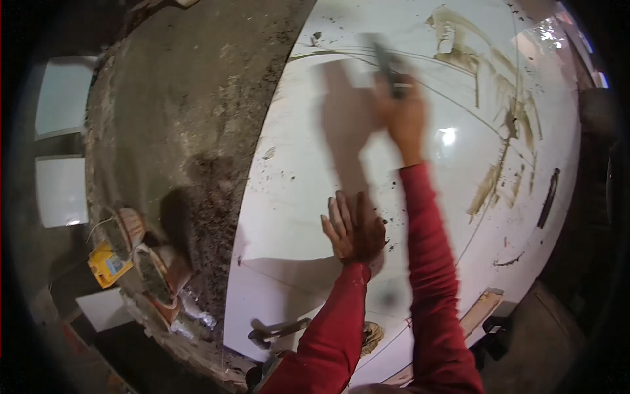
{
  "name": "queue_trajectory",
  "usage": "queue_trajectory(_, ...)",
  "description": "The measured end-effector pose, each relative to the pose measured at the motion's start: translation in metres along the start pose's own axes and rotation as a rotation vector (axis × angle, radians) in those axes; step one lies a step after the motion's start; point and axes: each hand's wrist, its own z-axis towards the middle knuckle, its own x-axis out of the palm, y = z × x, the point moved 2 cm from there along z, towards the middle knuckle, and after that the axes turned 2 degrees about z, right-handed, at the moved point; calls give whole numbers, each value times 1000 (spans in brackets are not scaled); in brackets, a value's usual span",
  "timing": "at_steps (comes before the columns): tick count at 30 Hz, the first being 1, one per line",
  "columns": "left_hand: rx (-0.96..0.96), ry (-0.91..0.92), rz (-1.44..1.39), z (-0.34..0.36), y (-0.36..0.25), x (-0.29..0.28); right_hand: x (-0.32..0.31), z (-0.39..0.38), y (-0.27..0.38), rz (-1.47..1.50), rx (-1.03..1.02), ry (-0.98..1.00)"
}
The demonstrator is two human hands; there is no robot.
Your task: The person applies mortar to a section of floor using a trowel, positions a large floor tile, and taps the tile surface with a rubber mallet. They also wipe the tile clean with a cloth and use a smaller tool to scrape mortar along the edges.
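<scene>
Blurred dark tool (384,62) over white tiles (295,220) | right hand (403,117): arm outstretched, fingers wrapped round it | left hand (355,235): palm down, fingers spread, gripping nothing | hammer (279,332) beside left forearm (336,325); brown smears (484,192) rightward; buckets (176,266) leftward

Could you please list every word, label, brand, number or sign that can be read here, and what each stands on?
No text can be read.
Yellow packet: its blue patch is too small to make out.
Tool in the right hand: too blurred to show any lettering.
White tiles: brown smears and dark specks, no readable writing.
</scene>
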Motion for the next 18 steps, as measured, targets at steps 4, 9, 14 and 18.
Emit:
queue_trajectory(4,34,-82,-20,-3,-1,-1,-154,99,-174,-651,116,-210)
queue_trajectory(9,-15,0,-77,1,-8,1,-150,140,-224,-693,231,-202)
queue_trajectory(14,16,-20,-96,3,-5,0,5,133,-136,-709,-67,-41)
queue_trajectory(18,-5,-46,-26,-1,12,0,95,37,4,-432,13,-12)
